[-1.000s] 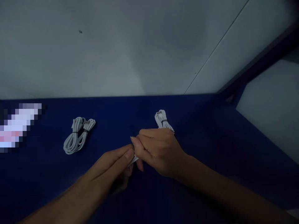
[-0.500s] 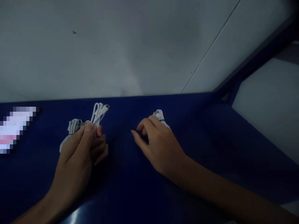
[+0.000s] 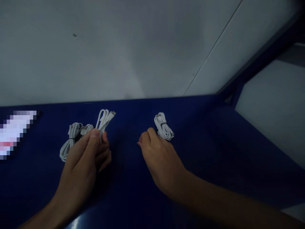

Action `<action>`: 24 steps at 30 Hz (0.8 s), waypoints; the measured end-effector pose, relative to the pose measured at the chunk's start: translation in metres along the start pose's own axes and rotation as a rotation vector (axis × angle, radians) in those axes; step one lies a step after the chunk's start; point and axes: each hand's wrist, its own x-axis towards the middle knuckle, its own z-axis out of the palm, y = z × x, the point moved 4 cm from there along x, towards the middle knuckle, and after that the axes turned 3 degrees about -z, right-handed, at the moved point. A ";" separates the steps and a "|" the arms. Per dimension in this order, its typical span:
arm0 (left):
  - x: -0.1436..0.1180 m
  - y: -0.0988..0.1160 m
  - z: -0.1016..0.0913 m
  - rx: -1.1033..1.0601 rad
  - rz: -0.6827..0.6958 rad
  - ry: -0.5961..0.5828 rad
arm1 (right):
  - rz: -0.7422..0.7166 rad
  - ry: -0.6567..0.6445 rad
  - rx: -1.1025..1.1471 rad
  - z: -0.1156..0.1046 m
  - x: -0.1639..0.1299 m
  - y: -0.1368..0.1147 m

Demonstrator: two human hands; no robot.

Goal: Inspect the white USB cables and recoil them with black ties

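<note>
Lying at the far left of the blue table (image 3: 133, 190), a bright flat thing (image 3: 16, 133) is blurred into squares, so what it is cannot be told. To its right rests a coiled white cable (image 3: 68, 147) bound with a dark tie (image 3: 71, 138), and just beside it is a second coil (image 3: 84, 130), partly hidden by the left hand (image 3: 82, 159). That hand grips a bundled white cable (image 3: 102, 121) between thumb and bent fingers; its loops and metal-tipped plug (image 3: 113, 113) stick up past the thumb, tilted to the right, while the lower end is out of sight in the grasp. Well apart from it, the right hand (image 3: 158, 156) has its fingers curled in, thumb tip close to them; whether they pinch anything cannot be told. Just beyond its knuckles lies another tied white coil (image 3: 164, 130). Behind, a grey wall (image 3: 107, 57) runs along the table's far edge. At the far right, a dark blue bar (image 3: 259, 63) slopes above a pale panel (image 3: 274, 101).
</note>
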 end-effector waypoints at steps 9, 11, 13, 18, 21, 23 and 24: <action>-0.008 0.001 0.001 0.270 0.098 -0.119 | 0.034 0.370 0.231 -0.038 0.012 0.001; -0.010 0.000 0.000 0.369 0.132 -0.131 | 0.051 0.414 0.382 -0.042 0.010 0.000; -0.011 0.000 -0.001 0.447 0.172 -0.132 | 0.069 0.361 0.502 -0.039 0.009 -0.002; -0.013 0.001 -0.002 0.555 0.253 -0.123 | 0.179 0.237 0.739 -0.031 0.008 -0.004; -0.014 0.003 -0.002 0.555 0.269 -0.127 | 0.242 0.175 0.862 -0.031 0.009 -0.004; -0.014 0.005 -0.001 0.567 0.293 -0.122 | 0.256 0.113 0.933 -0.030 0.009 -0.005; -0.013 0.006 -0.001 0.580 0.309 -0.119 | 0.259 0.077 0.971 -0.028 0.008 -0.005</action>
